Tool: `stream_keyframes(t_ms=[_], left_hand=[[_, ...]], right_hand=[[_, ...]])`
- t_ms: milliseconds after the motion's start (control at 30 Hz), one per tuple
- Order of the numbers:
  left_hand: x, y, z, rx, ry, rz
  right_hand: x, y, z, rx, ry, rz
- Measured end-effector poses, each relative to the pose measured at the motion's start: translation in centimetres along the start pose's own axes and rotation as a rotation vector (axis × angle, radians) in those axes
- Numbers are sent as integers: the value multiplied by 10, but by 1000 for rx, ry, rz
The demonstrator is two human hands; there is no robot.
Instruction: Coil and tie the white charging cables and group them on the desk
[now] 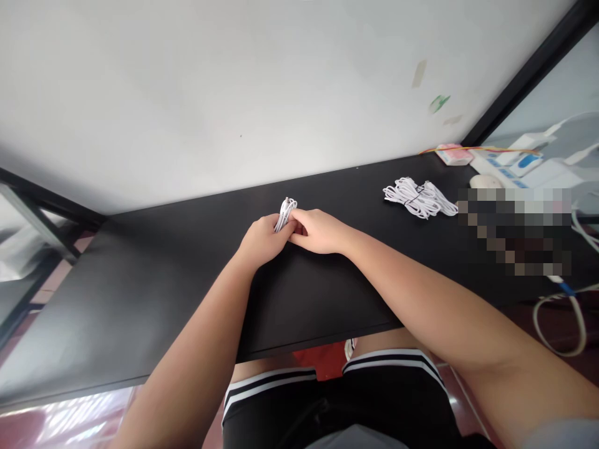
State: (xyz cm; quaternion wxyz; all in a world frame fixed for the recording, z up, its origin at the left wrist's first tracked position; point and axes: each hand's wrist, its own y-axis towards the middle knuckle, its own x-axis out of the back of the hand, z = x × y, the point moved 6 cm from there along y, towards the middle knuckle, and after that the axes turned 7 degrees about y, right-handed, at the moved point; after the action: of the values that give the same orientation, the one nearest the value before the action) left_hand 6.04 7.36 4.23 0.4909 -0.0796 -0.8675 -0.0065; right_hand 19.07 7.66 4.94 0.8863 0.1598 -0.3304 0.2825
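Observation:
A small coiled bundle of white cable (285, 212) stands up between my two hands, above the middle of the black table (187, 262). My left hand (263, 240) is closed around its lower left side, thumb pointing right. From the right, my right hand (318, 231) pinches at the bundle, its thumb and fingertips meeting the left thumb. The hands hide the lower part of the bundle. Further right on the table lies a larger pile of coiled white cables (414, 198), with a dark tie across it; neither hand touches it.
At the right stand a white power strip (500, 169) with plugs, a pink and white box (453, 154) and a rounded white object (485, 181). A pixelated patch hides things beside them. A white wall (234, 93) rises behind the table.

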Motion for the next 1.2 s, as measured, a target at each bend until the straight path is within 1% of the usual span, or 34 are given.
stream_keyframes(t_ms=[400, 667, 900, 1200], left_hand=[[0, 2, 2, -4, -19, -17], [0, 3, 4, -28, -50, -26], [-1, 4, 6, -38, -67, -29], [-1, 5, 5, -59, -91, -30]], right_hand=[[1, 0, -1, 16, 42, -7], [0, 0, -6, 26, 116, -3], [-1, 1, -8, 25, 119, 0], [0, 0, -2, 26, 81, -11]])
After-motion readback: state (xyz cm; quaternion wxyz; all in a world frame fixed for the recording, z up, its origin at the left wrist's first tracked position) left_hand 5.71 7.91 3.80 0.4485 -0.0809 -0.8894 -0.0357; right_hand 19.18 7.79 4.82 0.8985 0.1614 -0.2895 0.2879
